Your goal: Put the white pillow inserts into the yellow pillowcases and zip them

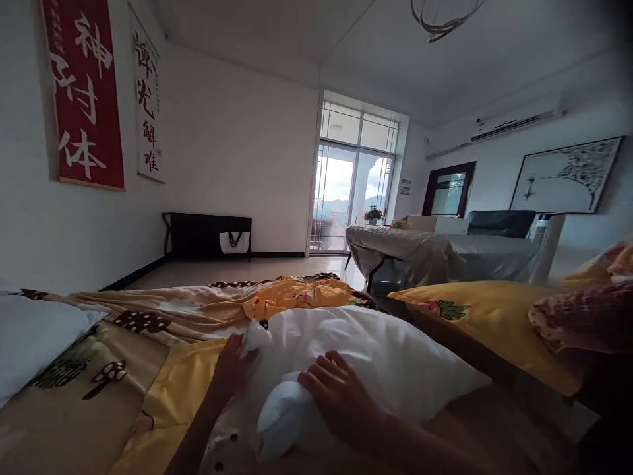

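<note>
Right hand [339, 399] (fingers curled) on pillow [386, 356]

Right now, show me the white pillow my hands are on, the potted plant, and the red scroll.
White pillow [383, 356]: head view, on its broad upper side.
Potted plant [372, 214]: head view, on its leaves.
Red scroll [88, 99]: head view, on the middle of its lettered front.

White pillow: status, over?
Left grip pinching a corner; right grip on near side, fingers bent. White pillow over patterned bedding, near-left end bunched. Yellow pillow off to right.
</note>
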The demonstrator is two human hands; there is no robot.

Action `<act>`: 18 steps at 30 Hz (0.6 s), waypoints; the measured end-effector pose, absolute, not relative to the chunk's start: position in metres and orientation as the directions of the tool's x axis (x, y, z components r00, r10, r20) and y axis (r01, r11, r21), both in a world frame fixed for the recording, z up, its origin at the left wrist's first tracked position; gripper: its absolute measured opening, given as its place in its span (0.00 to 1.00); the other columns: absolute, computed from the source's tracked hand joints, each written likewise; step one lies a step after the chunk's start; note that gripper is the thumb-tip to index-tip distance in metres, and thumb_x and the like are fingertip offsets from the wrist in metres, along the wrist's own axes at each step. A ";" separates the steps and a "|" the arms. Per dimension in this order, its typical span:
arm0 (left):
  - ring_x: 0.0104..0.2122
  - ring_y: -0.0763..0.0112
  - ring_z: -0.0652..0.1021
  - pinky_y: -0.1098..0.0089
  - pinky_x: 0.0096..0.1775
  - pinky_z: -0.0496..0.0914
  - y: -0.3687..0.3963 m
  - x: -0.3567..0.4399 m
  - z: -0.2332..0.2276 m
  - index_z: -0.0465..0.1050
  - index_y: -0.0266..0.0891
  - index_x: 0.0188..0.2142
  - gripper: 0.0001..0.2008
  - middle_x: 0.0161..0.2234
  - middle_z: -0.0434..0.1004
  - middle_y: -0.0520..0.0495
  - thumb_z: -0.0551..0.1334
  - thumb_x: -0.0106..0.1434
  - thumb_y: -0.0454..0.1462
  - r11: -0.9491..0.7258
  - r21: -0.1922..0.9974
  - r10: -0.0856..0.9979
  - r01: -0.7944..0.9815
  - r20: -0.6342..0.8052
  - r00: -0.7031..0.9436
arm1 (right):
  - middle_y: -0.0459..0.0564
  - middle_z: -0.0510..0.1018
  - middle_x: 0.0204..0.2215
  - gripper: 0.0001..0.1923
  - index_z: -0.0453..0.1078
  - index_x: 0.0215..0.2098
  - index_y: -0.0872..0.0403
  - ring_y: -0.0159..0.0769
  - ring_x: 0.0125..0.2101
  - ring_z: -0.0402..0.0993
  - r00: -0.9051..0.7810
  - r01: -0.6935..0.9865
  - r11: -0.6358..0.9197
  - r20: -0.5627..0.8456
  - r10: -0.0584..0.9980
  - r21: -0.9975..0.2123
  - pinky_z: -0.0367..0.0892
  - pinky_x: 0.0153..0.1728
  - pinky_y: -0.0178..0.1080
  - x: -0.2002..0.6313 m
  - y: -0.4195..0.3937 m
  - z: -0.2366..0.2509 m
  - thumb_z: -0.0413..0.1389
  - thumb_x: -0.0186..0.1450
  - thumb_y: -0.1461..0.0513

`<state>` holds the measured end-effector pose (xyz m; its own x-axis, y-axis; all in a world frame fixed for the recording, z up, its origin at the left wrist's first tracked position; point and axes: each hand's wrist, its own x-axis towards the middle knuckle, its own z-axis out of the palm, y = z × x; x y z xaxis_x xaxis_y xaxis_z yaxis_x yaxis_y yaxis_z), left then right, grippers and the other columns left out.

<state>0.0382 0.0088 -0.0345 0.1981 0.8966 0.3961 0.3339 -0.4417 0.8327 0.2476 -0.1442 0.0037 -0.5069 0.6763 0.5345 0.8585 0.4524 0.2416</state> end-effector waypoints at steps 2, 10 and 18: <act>0.38 0.59 0.74 0.64 0.41 0.67 0.004 0.044 -0.034 0.71 0.39 0.34 0.14 0.38 0.76 0.44 0.54 0.51 0.43 -0.477 0.821 0.878 0.312 0.428 0.215 | 0.49 0.75 0.31 0.08 0.66 0.36 0.54 0.37 0.35 0.66 -0.429 0.900 0.394 0.534 0.728 0.185 0.54 0.42 0.41 0.248 -0.137 0.012 0.49 0.61 0.69; 0.34 0.59 0.75 0.64 0.38 0.69 -0.017 0.064 -0.030 0.70 0.35 0.34 0.21 0.33 0.78 0.44 0.60 0.47 0.50 -0.176 0.954 0.946 -0.242 0.232 0.228 | 0.48 0.78 0.31 0.06 0.65 0.35 0.53 0.35 0.31 0.73 -0.263 0.964 0.237 0.361 0.894 0.118 0.56 0.34 0.38 0.230 -0.079 0.005 0.47 0.66 0.66; 0.40 0.55 0.75 0.64 0.41 0.69 -0.024 0.059 -0.024 0.71 0.36 0.44 0.32 0.41 0.77 0.41 0.68 0.37 0.43 -0.362 0.930 0.857 0.062 0.306 0.414 | 0.51 0.79 0.31 0.08 0.67 0.37 0.53 0.40 0.33 0.75 -0.204 0.977 0.171 0.333 0.921 0.125 0.61 0.33 0.38 0.235 -0.065 0.008 0.46 0.68 0.63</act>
